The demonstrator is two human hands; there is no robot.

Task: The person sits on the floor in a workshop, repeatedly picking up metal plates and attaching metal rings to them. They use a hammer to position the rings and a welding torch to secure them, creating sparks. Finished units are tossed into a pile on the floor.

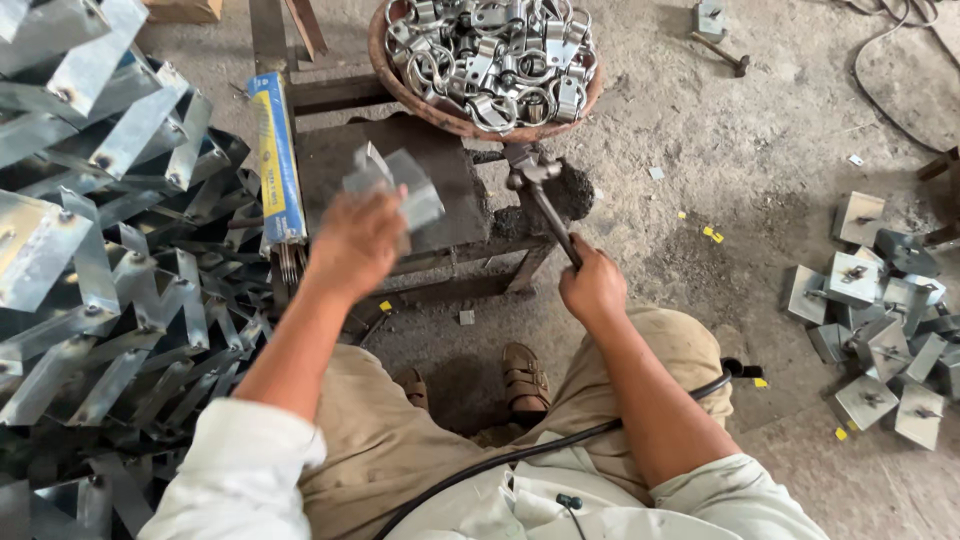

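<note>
Left hand: your left hand (355, 240) is closed around a bent metal bracket (395, 185), gripping its lower end; the piece is blurred, lifted just above the dark plate of the worktop (330, 160)
Bracket: grey, shiny, folded sheet metal; it sits over the middle of the worktop, near its left half, its exact shape lost in the blur
Right hand: your right hand (592, 285) is wrapped tight round the handle of a hammer (545, 200), fist closed at the handle's lower end
Hammer: its head points up and left, hanging by the right edge of the worktop, just below the basket (385, 75); whether the head touches the worktop you cannot tell
Basket: round, reddish-brown rim, filled with shiny metal clamps (495, 55); it rests at the far end of the worktop
Box: a long blue and yellow box (276, 160) lies along the worktop's left side, thin rods showing at its near end
Left pile: a big heap of long galvanised metal strips (110, 250) lies beside your left arm
Right pile: square metal plates with bolts (880, 320) lie scattered on the floor (760, 130), well apart from your right hand
Far floor: a second hammer (725, 50) lies on the floor beyond the basket
Legs: your sandalled foot (525, 375) is under the worktop's near edge; a black cable (560, 440) crosses your lap
</note>
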